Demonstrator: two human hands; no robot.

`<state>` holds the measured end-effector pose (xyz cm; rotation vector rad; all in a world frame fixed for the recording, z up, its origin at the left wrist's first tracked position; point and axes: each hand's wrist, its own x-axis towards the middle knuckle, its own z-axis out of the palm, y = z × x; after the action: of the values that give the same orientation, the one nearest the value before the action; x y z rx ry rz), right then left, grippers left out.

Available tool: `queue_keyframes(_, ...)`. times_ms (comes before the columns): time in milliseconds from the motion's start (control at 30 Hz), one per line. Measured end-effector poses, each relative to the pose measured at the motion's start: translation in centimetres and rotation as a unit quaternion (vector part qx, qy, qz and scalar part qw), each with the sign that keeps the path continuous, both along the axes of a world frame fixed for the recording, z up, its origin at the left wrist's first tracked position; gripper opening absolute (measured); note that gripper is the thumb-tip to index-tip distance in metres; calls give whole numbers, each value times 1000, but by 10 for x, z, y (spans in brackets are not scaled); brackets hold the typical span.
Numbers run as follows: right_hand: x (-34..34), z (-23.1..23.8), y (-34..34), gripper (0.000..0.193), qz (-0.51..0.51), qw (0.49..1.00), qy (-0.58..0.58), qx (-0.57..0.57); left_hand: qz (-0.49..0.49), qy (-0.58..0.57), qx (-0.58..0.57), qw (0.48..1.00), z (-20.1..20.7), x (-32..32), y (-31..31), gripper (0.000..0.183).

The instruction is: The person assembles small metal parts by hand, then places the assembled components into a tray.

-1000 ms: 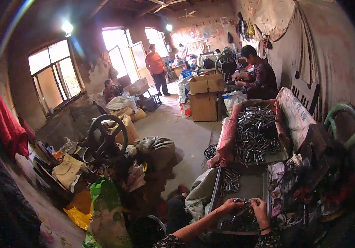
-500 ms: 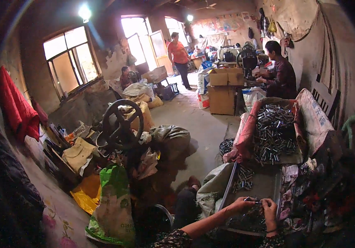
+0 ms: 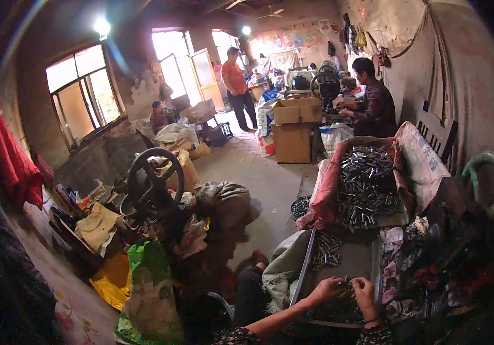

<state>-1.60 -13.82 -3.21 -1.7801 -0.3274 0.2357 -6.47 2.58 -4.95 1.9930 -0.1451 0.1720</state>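
Observation:
My left hand (image 3: 328,289) and my right hand (image 3: 364,293) meet over the near part of a shallow metal tray (image 3: 357,251). Both have their fingers pinched together. Something small and dark shows between the fingertips, too small to make out. In the tray's far left corner lies a small heap of shiny metal tube-like pieces (image 3: 326,253). Beyond the tray, a large pile of the same metal pieces (image 3: 367,178) fills a bin lined with red cloth (image 3: 323,201). Loose small bits lie dimly on the tray under my hands.
Rags (image 3: 391,253) lie along the tray's right side. A pale sack (image 3: 284,267) slumps at its left. A dark handwheel (image 3: 156,183) and a green-and-white bag (image 3: 149,293) stand further left. A seated person (image 3: 376,103) works beyond a cardboard box (image 3: 293,138); a person in orange (image 3: 235,83) stands behind.
The view has turned slightly, so the scene sits further left. My hands stay together over the tray; the shiny metal piece between their fingers earlier no longer shows plainly.

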Motion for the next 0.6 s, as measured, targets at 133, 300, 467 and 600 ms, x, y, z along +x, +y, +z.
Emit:
queue_keyframes(133,1,-6,3,17,2,997,-76,-28,9,-37,164,986,2,-4,0,30)
queue_keyframes(300,-2,1,5,17,-6,997,-72,-22,9,-23,152,988,17,-8,-6,31)
queue_keyframes(467,-1,4,2,18,-45,999,-16,-1,33,54,-122,991,34,-9,-9,25)
queue_keyframes(600,-4,16,2,18,-23,996,42,77,-6,206,-305,930,24,-4,-1,25)
